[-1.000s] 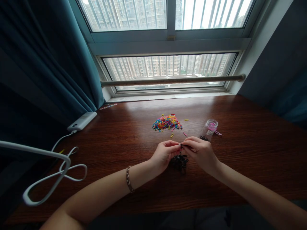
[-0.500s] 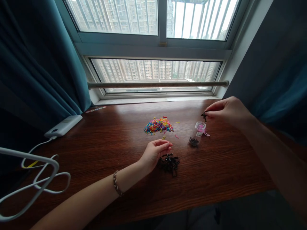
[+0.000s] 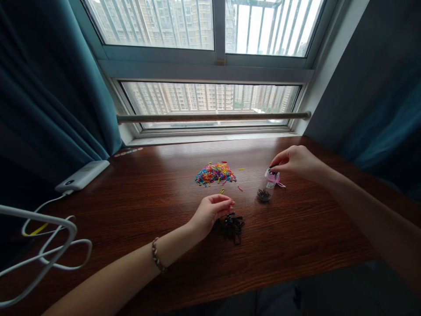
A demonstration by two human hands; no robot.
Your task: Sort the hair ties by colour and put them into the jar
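My right hand (image 3: 291,162) pinches small black clips at the mouth of a clear jar (image 3: 269,185). Black pieces lie at the bottom of the jar, and a pink band circles its neck. My left hand (image 3: 210,215) is closed, fingertips together, beside a pile of black clips (image 3: 234,226); what it holds, if anything, is too small to make out. Behind that hand is a heap of multicoloured small clips or bands (image 3: 215,174), with a few loose ones around it.
On the left, a white power bank (image 3: 83,176) with a looped white cable (image 3: 62,224) lies on the brown wooden table (image 3: 148,197). A metal bar (image 3: 213,117) runs in front of the window, between blue curtains.
My right hand has moved down and left, bringing the black clips from above and behind the jar to its mouth. My left hand has stayed nearly still by the black pile.
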